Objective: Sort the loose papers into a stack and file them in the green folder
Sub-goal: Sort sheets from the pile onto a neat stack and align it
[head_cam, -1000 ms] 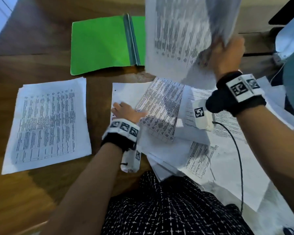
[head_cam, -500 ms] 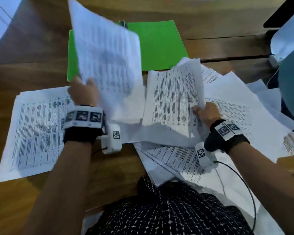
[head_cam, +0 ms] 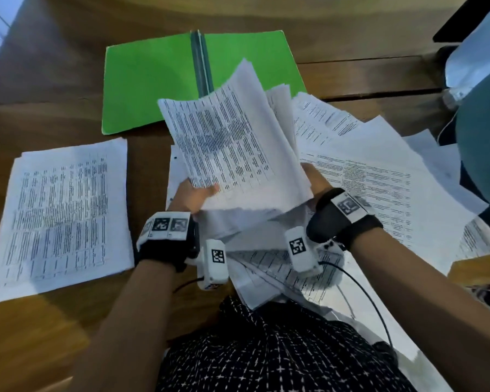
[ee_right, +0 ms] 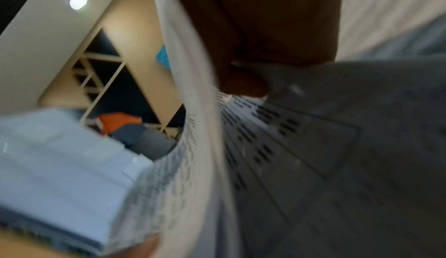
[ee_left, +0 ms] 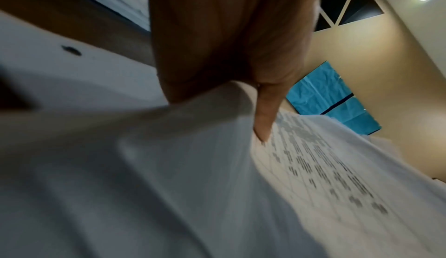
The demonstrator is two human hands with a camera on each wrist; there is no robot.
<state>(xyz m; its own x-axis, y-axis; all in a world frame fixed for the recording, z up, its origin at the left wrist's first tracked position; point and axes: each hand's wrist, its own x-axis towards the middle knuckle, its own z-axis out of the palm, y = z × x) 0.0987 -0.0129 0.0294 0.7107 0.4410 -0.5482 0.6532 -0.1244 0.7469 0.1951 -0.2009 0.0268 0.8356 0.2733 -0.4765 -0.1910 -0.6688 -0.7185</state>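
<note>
I hold a bundle of printed sheets (head_cam: pixel 232 148) tilted up above the table's middle. My left hand (head_cam: pixel 194 193) grips its near left corner, thumb on the printed face (ee_left: pixel 313 166). At the bundle's near right edge my right hand (head_cam: pixel 313 179) grips it, mostly hidden behind the paper (ee_right: pixel 193 147). The green folder (head_cam: pixel 153 83) lies open and flat at the back. A neat stack of papers (head_cam: pixel 63 213) lies at the left. Loose sheets (head_cam: pixel 379 188) are spread under and to the right of my hands.
The wooden table (head_cam: pixel 40 335) shows bare wood at the front left. A teal chair back (head_cam: pixel 481 154) and a white cable (head_cam: pixel 447 125) stand at the right edge. Cables (head_cam: pixel 362 290) run from my wrist cameras over the loose sheets.
My left hand laid its sheet on the left stack and came back to the middle. Both hands now hold one bundle, lifted and tilted off the loose pile.
</note>
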